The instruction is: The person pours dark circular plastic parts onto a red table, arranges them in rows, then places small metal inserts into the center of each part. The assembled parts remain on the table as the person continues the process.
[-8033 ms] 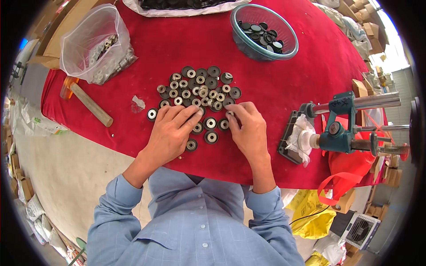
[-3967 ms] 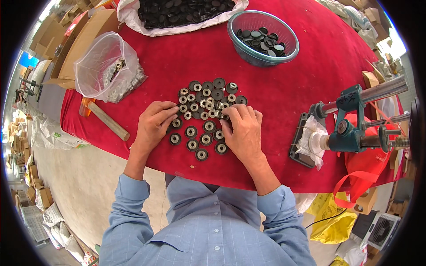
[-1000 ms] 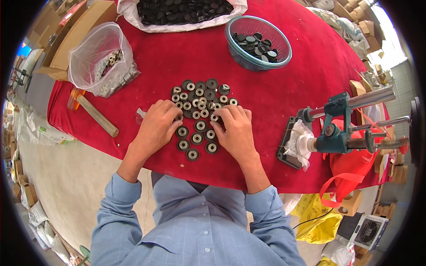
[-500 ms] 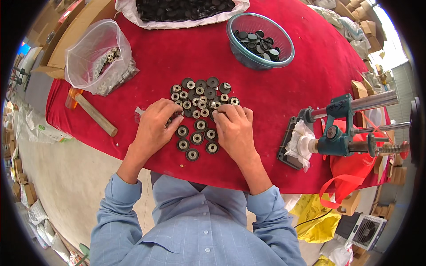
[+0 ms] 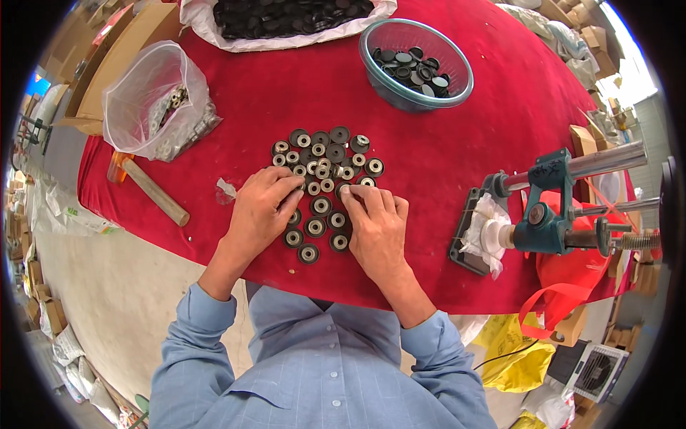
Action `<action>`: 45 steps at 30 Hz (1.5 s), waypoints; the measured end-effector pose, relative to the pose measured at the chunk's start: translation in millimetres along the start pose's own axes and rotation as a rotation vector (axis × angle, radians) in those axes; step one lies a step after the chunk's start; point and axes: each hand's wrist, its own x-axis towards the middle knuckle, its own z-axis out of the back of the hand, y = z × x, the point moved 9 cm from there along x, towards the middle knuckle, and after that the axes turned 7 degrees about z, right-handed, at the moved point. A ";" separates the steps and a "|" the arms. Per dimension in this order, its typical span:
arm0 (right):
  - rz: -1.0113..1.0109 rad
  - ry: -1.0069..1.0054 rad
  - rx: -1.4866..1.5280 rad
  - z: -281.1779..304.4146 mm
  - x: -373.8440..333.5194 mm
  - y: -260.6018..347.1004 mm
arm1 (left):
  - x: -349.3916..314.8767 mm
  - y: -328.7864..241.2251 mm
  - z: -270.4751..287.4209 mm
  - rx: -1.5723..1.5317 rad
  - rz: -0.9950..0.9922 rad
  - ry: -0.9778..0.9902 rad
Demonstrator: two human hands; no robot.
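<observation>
On the red cloth lies a cluster of black round caps (image 5: pixel 335 152) and silver ring-shaped bearings (image 5: pixel 327 185). Several near pieces, such as the one in front (image 5: pixel 308 253), have a bearing seated in a black cap. My left hand (image 5: pixel 261 205) is at the cluster's left side, fingers curled and thumb close to the index finger; what they pinch, if anything, is hidden. At the right side, my right hand (image 5: pixel 379 232) has its fingertips closed at the edge of a dark cap (image 5: pixel 343 189), which the fingers partly cover.
A teal bowl (image 5: pixel 468 89) of black caps and a white sack (image 5: pixel 286 44) of more stand far off. At left are a clear plastic bag (image 5: pixel 132 118) of metal parts and a wooden-handled hammer (image 5: pixel 156 191). A green hand press (image 5: pixel 547 204) stands at right.
My left hand has shifted a little right, over the cluster's left edge. The right hand has drawn slightly nearer to me. The view has tilted slightly.
</observation>
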 end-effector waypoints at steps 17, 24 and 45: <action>-0.020 -0.036 0.049 -4.1 -2.5 -5.7 | 4.1 -9.2 -8.5 0.065 -0.127 0.059; 0.025 0.005 -0.083 -0.3 3.4 3.9 | -5.3 -20.4 -6.8 0.288 -0.202 0.098; 0.053 -0.015 -0.035 -2.0 10.2 -0.4 | -8.9 -19.2 -6.4 0.179 -0.129 0.094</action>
